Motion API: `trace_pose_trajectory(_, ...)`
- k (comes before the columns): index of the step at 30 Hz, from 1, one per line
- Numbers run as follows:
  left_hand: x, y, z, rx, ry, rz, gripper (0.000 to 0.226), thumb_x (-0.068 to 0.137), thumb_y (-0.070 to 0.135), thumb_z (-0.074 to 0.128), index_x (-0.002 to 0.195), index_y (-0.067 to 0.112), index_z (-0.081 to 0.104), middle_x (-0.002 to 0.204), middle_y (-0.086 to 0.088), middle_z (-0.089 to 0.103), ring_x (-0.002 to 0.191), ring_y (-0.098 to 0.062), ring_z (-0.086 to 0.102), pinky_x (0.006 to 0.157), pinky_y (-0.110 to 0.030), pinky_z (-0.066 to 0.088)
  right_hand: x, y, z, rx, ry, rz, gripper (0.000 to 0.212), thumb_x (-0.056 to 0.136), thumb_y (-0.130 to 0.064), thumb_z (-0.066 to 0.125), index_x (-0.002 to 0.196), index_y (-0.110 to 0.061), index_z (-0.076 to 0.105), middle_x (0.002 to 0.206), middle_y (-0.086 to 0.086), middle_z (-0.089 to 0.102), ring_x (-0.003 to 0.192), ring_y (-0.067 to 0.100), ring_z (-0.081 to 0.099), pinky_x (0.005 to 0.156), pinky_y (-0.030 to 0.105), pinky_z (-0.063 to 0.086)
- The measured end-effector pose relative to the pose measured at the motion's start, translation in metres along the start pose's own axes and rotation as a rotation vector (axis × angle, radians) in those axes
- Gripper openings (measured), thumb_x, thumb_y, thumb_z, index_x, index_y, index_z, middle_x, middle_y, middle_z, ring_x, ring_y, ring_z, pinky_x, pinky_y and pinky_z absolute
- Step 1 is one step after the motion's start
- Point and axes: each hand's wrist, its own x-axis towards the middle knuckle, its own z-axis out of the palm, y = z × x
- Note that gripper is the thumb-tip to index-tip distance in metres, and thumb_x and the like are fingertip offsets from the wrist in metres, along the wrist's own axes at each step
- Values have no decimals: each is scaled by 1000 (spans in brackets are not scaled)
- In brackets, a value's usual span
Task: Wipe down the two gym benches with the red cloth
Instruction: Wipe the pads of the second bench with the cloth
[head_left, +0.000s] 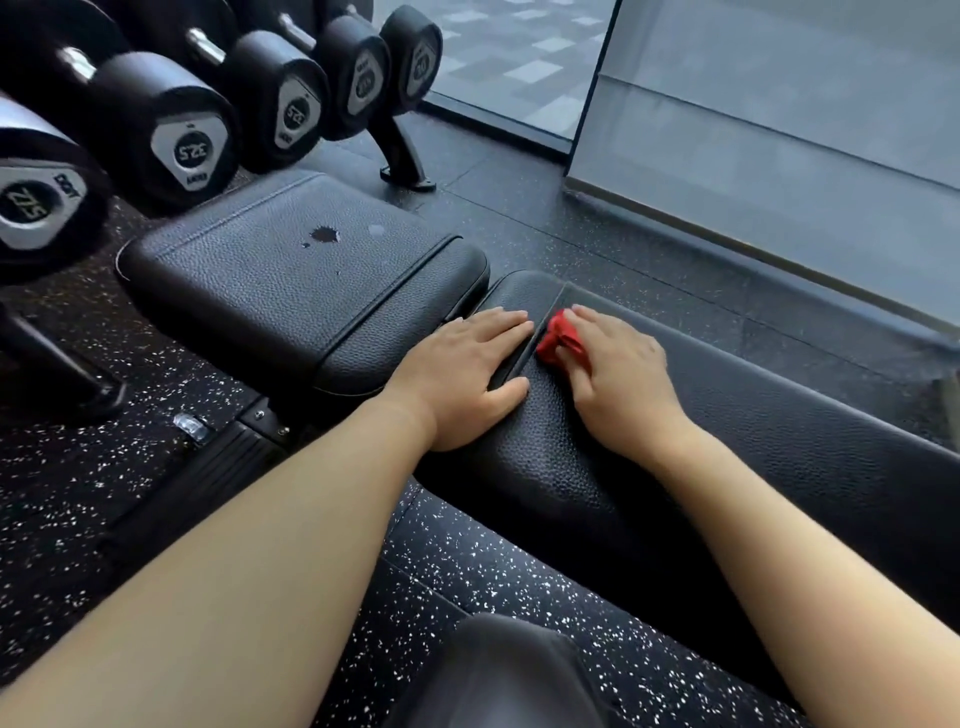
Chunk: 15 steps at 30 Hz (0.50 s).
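Right now the right hand (618, 374) presses the red cloth (558, 338), bunched under curled fingers, onto the long bench's (779, 447) end. The left hand (467, 374) lies flat there too, fingers straight and together. Left of that bench, the second bench (270, 280) shows a dark spot (324, 235), so by my judgement it is not yet wiped.

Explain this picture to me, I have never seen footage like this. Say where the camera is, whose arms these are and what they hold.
There is no machine here. One camera, worn on a person's head, looks down at their own bare arms. The left hand lies flat on the end of a long black bench pad. The right hand holds a bunched red cloth against that same pad. Next to it is a wider pad with a dark spot on it. Dumbbells sit on a rack at the upper left.
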Motion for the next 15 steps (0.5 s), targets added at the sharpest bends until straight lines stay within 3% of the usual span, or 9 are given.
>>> trace_pose_trajectory(4, 1, -1, 1, -11, 8, -3, 74, 80, 53, 29, 148, 24, 25, 156, 9, 20, 144, -8, 13, 118, -32, 10, 15, 3, -1, 5, -12, 13, 43, 96, -33, 43, 136, -18, 45, 144, 0, 43, 133, 20, 38, 109, 39, 25)
trace_pose_trajectory(9, 1, 0, 0, -21, 11, -10, 74, 79, 52, 31, 147, 24, 27, 155, 9, 22, 144, -8, 14, 118, -31, 10, 58, 12, 7, -37, -1, 63, 31, 95, -34, 39, 117, -18, 54, 124, 2, 56, 116, 28, 50, 94, 42, 37)
trace_pose_trajectory(15, 1, -1, 1, -8, -1, -7, 74, 79, 53, 30, 147, 23, 27, 156, 8, 22, 144, -9, 14, 118, -32, 11, 32, 18, 6, 1, -11, 8, 44, 96, -33, 42, 136, -18, 45, 145, 2, 42, 134, 22, 37, 110, 43, 27)
